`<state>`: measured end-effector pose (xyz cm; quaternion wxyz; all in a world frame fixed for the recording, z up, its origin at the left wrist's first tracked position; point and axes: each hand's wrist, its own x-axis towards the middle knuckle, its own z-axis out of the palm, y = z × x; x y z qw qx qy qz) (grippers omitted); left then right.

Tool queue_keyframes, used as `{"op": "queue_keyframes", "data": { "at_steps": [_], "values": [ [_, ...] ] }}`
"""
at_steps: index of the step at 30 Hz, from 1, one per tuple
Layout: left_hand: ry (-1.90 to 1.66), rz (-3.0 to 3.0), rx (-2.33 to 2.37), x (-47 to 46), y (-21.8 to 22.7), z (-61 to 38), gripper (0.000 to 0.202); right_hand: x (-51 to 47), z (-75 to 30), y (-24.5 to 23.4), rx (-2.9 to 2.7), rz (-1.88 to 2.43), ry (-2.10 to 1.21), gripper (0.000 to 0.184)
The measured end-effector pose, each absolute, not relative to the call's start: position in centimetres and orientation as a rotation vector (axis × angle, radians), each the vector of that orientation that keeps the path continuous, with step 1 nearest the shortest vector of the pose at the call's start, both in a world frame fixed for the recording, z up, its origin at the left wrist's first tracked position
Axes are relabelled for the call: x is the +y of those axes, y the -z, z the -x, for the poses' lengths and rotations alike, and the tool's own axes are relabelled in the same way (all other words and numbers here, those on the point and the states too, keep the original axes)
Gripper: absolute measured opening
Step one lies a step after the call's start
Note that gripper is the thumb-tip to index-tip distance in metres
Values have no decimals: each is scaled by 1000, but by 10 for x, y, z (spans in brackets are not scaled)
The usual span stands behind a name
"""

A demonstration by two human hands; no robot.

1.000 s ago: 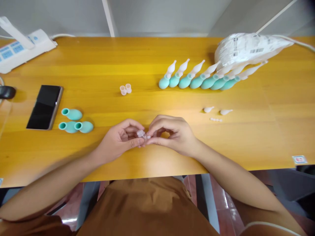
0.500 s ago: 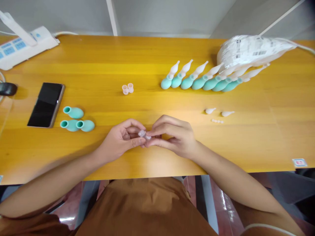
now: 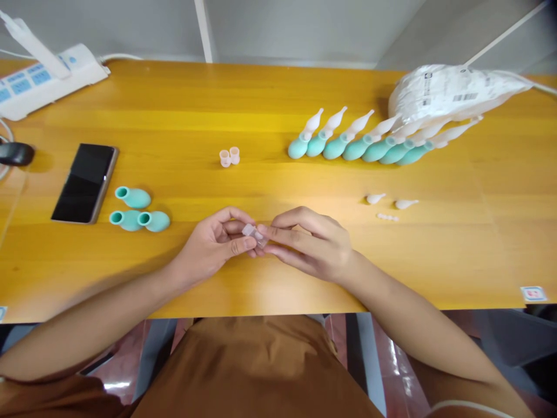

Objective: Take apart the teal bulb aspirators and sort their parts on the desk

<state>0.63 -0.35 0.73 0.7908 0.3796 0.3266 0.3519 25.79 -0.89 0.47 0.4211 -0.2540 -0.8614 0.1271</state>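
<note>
Near the front of the table my left hand (image 3: 217, 238) pinches a small clear plastic piece (image 3: 249, 230) between thumb and fingers. My right hand (image 3: 311, 241) meets it from the other side, its thumb and fingertips closed on the same piece. Fingers cover much of it, so its full shape is hidden. Two pale pink cups (image 3: 230, 157) stand beyond my hands. Off to the right lie two white pointed nozzle tips (image 3: 376, 198) and a short row of tiny white pieces (image 3: 387, 217).
Three teal rubber bulbs (image 3: 134, 198) lie left, beside a black phone (image 3: 84, 183). A row of several teal bulbs with white nozzles (image 3: 335, 146) lies back right, by a white plastic bag (image 3: 456, 96). A power strip (image 3: 52, 81) and mouse (image 3: 16, 154) occupy the left.
The view has shifted slightly, so the table things appear a little further right. My right hand's fingers have straightened somewhat on the clear piece, and more of it shows.
</note>
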Motion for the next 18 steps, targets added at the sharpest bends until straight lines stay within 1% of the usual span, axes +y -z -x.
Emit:
{"op": "queue_keyframes", "data": {
  "at_steps": [5, 10, 12, 16, 18],
  "values": [
    [-750, -849, 728, -4, -5, -5, 35, -9, -259, -5, -2187, 648, -263, 49],
    [-748, -904, 738, -4, -5, -4, 35, -10, -258, -7, -2130, 687, -405, 53],
    [-747, -920, 734, -4, -5, -3, 35, -10, -258, -8, -2104, 694, -454, 49],
    [-742, -960, 736, -4, -7, -3, 34, -10, -258, -9, -2104, 670, -476, 32],
    [-736, -997, 752, -4, -9, -2, 33, -9, -258, -9, -2101, 652, -505, 28]
  ]
}}
